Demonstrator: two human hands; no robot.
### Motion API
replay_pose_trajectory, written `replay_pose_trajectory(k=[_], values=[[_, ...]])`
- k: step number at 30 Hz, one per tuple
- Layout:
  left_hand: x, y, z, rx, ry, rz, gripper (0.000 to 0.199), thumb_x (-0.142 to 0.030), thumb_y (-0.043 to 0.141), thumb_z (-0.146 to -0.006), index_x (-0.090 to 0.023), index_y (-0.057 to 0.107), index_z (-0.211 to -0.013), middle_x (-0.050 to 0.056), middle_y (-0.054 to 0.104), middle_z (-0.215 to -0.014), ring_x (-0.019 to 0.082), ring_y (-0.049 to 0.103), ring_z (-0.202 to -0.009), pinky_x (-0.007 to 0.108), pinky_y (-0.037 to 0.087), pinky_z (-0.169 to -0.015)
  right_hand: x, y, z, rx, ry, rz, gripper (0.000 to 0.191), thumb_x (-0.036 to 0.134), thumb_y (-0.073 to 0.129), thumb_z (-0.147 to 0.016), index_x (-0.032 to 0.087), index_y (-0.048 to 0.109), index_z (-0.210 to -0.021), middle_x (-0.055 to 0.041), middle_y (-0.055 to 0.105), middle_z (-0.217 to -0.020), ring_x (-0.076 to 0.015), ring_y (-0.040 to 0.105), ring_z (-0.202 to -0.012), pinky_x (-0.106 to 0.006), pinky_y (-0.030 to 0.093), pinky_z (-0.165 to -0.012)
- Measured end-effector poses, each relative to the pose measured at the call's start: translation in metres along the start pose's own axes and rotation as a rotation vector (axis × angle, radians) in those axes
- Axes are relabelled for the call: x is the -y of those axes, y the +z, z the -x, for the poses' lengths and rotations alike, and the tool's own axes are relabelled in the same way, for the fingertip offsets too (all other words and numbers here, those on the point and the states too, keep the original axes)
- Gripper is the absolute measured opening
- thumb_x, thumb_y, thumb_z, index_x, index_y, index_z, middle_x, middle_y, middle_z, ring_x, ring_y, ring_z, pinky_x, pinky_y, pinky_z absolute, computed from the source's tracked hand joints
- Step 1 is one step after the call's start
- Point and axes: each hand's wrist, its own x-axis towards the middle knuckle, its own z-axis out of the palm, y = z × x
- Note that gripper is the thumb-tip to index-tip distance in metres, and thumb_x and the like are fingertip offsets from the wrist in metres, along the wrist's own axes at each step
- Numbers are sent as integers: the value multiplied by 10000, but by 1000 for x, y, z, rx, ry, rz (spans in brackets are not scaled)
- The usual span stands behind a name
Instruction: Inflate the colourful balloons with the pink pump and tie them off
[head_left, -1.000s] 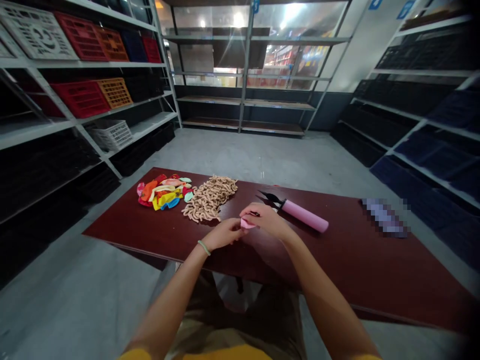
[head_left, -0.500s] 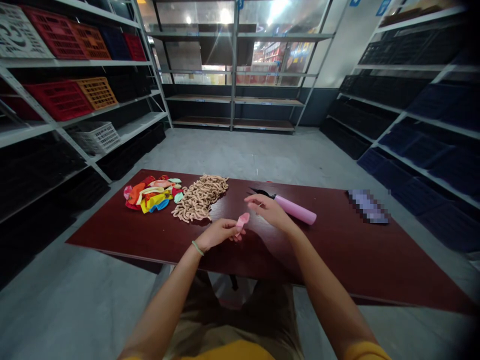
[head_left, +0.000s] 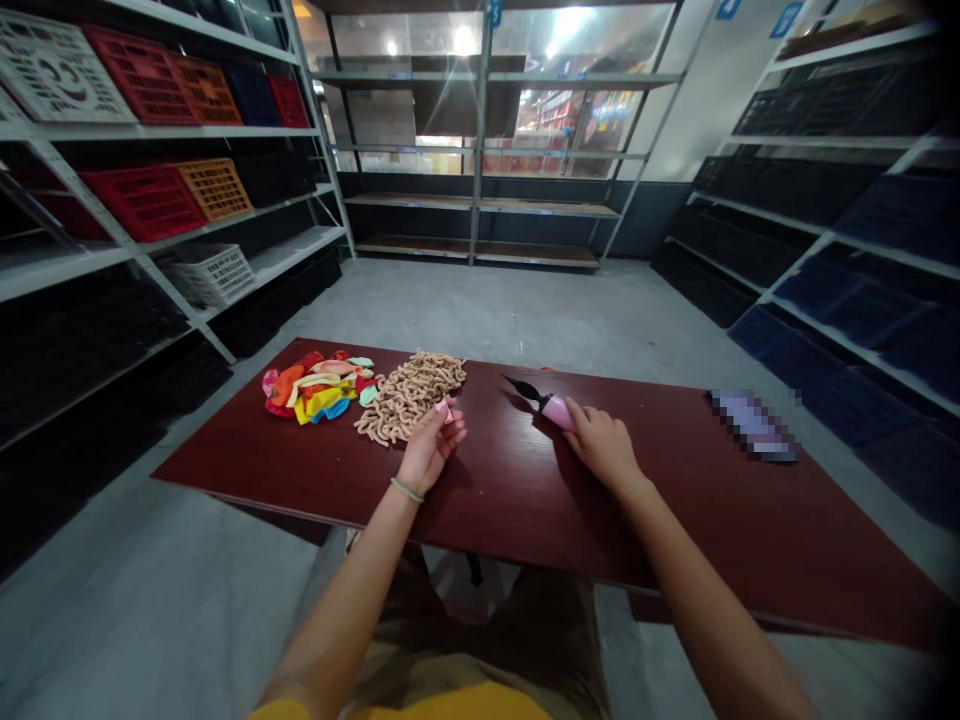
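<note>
Between the thumb and fingers of my left hand (head_left: 431, 447) is a small pink balloon (head_left: 445, 410), mostly covered by the fingers. My right hand (head_left: 606, 445) is wrapped round a pink balloon hand pump (head_left: 557, 411) with a black pointed nozzle that points to the far left. The hand hides the back part of the pump. Just beyond my left hand lies a heap of tan, curved, worm-like pieces (head_left: 409, 395). A pile of limp balloons (head_left: 319, 388) in red, yellow, orange, blue and pale green sits left of the heap.
All of this is on a dark red-brown table (head_left: 480, 500). A pixelated purple object (head_left: 752, 425) lies at its right end. Shelving with red crates (head_left: 142, 200), orange crates and a white basket (head_left: 217, 272) stands at the left; dark bins line the right.
My right hand has moved right and closed round the pump, which was lying on the table. My left hand has shifted left and up with the pink balloon, towards the tan heap.
</note>
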Motion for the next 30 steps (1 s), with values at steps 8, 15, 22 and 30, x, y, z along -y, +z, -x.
replay_pose_trajectory(k=[8,15,22,30], values=[[-21,-15,1,-110,215,33,266,-340,619,-892,-209,642,-1122,30,683,-938,105,651,-847,262,523,-843,98,-45,23,-43,-182,-318,627,349,462,-907,187,276,-1484,-157,586,-1222,-291,607,-950,-355,467,-675],[-55,-18,9,-204,289,284,214,-267,445,-982,-173,638,-986,32,657,-835,112,645,-814,258,528,-844,152,-58,51,0,-301,-390,697,346,499,-887,275,228,-1524,-100,617,-1111,-250,637,-853,-307,448,-579],[-71,-12,29,-175,237,478,223,-250,459,-984,-167,644,-890,5,630,-806,89,622,-722,253,520,-837,166,-56,58,-10,-314,-377,693,308,488,-911,284,197,-1539,-71,618,-1090,-223,640,-867,-278,452,-593],[-53,-9,32,-109,339,352,127,-233,554,-931,-143,642,-918,4,567,-765,96,565,-684,231,493,-715,165,-55,65,24,-280,-350,692,327,489,-914,289,192,-1538,-67,624,-1121,-228,645,-893,-282,469,-600]])
